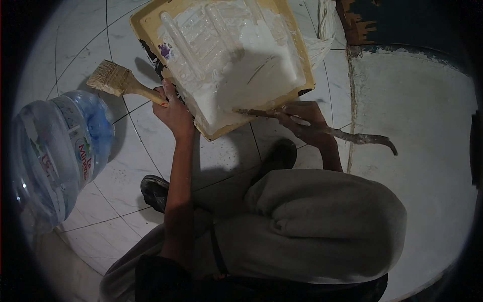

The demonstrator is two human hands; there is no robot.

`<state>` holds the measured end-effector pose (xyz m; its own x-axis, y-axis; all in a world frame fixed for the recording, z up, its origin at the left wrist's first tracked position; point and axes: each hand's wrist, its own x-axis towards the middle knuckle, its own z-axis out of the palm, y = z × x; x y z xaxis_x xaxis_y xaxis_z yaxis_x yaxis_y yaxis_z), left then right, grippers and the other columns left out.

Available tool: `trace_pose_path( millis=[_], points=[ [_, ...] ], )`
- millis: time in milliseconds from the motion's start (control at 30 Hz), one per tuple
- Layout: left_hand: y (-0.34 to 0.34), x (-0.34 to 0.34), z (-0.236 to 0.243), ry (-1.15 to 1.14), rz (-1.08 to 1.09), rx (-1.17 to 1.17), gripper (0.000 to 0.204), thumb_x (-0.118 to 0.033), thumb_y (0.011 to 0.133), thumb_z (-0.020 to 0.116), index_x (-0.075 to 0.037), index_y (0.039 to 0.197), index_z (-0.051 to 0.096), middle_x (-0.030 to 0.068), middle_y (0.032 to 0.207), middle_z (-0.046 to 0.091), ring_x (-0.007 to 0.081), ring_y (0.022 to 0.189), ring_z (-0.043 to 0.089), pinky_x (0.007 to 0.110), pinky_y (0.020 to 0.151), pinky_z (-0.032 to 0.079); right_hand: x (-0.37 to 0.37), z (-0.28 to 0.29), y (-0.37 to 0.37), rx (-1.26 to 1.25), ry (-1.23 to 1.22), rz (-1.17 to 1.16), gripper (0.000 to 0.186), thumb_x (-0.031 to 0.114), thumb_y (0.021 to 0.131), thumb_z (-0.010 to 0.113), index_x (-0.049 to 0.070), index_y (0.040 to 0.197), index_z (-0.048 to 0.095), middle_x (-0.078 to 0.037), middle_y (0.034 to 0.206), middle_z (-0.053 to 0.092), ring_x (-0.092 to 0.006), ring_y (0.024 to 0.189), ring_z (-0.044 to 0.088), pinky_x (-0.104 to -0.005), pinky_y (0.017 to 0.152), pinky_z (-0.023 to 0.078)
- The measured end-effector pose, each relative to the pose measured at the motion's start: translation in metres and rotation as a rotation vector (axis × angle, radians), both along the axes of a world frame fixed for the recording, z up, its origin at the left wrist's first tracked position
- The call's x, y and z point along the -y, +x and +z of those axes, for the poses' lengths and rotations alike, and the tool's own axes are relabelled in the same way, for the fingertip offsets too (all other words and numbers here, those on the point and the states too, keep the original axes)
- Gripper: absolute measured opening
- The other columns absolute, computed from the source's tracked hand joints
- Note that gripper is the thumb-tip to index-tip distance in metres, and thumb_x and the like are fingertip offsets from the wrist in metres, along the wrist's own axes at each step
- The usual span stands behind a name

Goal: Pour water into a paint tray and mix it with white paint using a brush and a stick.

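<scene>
A tan paint tray (303, 65) with a ribbed bed lies tilted ahead of me, coated with white paint (216, 105) that pools toward its near corner. My left hand (173, 116) is closed round the handle of a wide paintbrush (113, 80), whose paint-caked bristles point left. The same hand rests against the tray's left edge. In my right hand (307, 123) is a thin, crooked, paint-smeared stick (359, 137). Its tip reaches over the near rim to the paint, while the curved end sticks out to the right. Whether the tip touches the paint is hard to tell.
A large clear blue water bottle (65, 156) stands on the tiled floor (115, 221) at left. To the right is a pale raised slab or step (412, 126), with a dark panel (402, 22) beyond it. Whitish plastic sheeting (322, 45) lies by the tray's right side.
</scene>
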<state>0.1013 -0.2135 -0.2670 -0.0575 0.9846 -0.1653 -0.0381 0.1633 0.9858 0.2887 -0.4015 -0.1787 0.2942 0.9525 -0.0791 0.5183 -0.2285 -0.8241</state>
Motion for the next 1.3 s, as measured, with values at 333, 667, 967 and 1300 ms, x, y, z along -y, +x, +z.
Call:
trace_pose_path(
  millis=[333,667,967,1300],
  points=[
    [0.002,-0.005,0.015,0.038,-0.057,-0.164,0.037,-0.017,0.097,0.055,-0.008,0.069,0.034,-0.0043,0.063,0.030,0.0070,0.058,0.026,0.025,0.052,0.027,-0.002,-0.022,0.016,-0.075,-0.156,-0.007,0.012,0.010,0.086,0.067,-0.002,0.087,0.068,-0.009,0.067,0.063,-0.0131,0.062,0.061,-0.0285,0.054,0.048],
    [-0.016,-0.007,0.006,-0.016,-0.076,-0.251,0.030,-0.019,0.098,0.052,-0.001,0.075,0.047,-0.0011,0.067,0.044,0.0089,0.062,0.039,0.026,0.057,0.035,-0.002,-0.028,0.000,0.019,0.067,0.016,0.017,0.017,0.091,0.062,0.002,0.091,0.072,-0.006,0.072,0.066,-0.0084,0.062,0.058,-0.0268,0.056,0.047],
    [-0.002,-0.006,-0.002,-0.071,-0.095,-0.243,0.031,-0.024,0.099,0.052,0.003,0.084,0.055,0.0013,0.070,0.050,0.0101,0.063,0.043,0.027,0.058,0.038,0.002,-0.012,-0.002,-0.174,-0.068,0.008,0.014,0.016,0.090,0.064,0.003,0.088,0.069,-0.006,0.074,0.067,-0.0122,0.066,0.063,-0.0293,0.061,0.049],
    [-0.008,-0.006,0.001,0.009,-0.069,-0.253,0.027,-0.022,0.098,0.052,0.003,0.087,0.056,0.0028,0.071,0.053,0.0099,0.064,0.049,0.027,0.057,0.040,-0.010,-0.013,0.054,0.017,-0.050,-0.093,0.014,0.006,0.088,0.060,0.003,0.095,0.072,-0.008,0.075,0.068,-0.0150,0.062,0.063,-0.0301,0.055,0.050]
  ],
)
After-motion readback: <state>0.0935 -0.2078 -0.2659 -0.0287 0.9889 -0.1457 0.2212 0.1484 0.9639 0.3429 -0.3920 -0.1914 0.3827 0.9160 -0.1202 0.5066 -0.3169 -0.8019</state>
